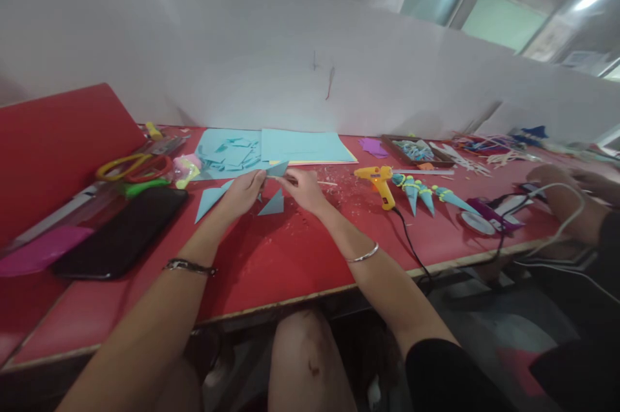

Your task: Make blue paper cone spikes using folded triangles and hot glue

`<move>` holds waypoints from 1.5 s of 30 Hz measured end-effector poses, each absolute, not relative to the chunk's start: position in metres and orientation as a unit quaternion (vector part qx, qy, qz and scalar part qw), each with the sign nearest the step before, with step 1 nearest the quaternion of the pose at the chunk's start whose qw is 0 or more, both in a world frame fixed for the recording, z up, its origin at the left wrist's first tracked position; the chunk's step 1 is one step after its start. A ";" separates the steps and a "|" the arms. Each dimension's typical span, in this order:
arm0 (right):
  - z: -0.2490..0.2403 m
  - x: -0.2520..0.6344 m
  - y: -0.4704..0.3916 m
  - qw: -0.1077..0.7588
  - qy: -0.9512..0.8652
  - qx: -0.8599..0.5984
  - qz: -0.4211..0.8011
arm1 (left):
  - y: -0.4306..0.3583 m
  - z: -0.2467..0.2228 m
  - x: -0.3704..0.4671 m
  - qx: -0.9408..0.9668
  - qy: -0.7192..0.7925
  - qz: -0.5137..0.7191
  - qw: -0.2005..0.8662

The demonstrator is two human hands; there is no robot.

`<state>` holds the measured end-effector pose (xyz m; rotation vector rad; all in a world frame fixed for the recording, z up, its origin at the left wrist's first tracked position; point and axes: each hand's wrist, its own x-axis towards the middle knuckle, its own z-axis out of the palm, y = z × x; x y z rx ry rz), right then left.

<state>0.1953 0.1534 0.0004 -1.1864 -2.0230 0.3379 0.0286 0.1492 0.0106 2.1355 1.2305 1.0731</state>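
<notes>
My left hand [246, 192] and my right hand [305, 190] meet over the red table, both with fingers closed on a small light-blue paper piece [278, 169]. A thin pale edge or stick shows between the fingertips; I cannot tell which. Just below lies a blue paper triangle [275, 204]. More cut blue paper [207, 200] rests by my left wrist, partly hidden by the hand. A thin wooden stick [328, 183] shows to the right of my right hand. Farther right, a yellow glue gun [380, 183] lies beside several blue paper cones [411, 195] with yellow-green trim.
Blue paper sheets [305, 144] and a pile of small blue pieces [232, 154] lie at the back. Scissors [123, 168] and a black phone [123, 231] are at left. A tray [443, 155] stands back right. Another person's hand [549, 189] is far right.
</notes>
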 end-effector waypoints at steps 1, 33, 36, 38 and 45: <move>0.000 0.195 0.153 0.382 -0.788 -0.461 0.144 | 0.149 0.010 0.028 0.783 0.446 0.381 0.207; 0.010 0.190 0.143 0.256 -0.842 -0.474 0.022 | 0.145 0.019 0.029 0.627 0.463 0.390 0.490; 0.014 0.192 0.140 0.236 -0.844 -0.481 0.007 | 0.143 0.021 0.031 0.643 0.460 0.386 0.475; 0.016 0.194 0.139 0.225 -0.844 -0.487 -0.008 | 0.141 0.023 0.033 0.652 0.462 0.386 0.462; 0.018 0.192 0.137 0.187 -0.840 -0.505 -0.071 | 0.142 0.020 0.031 0.624 0.445 0.405 0.499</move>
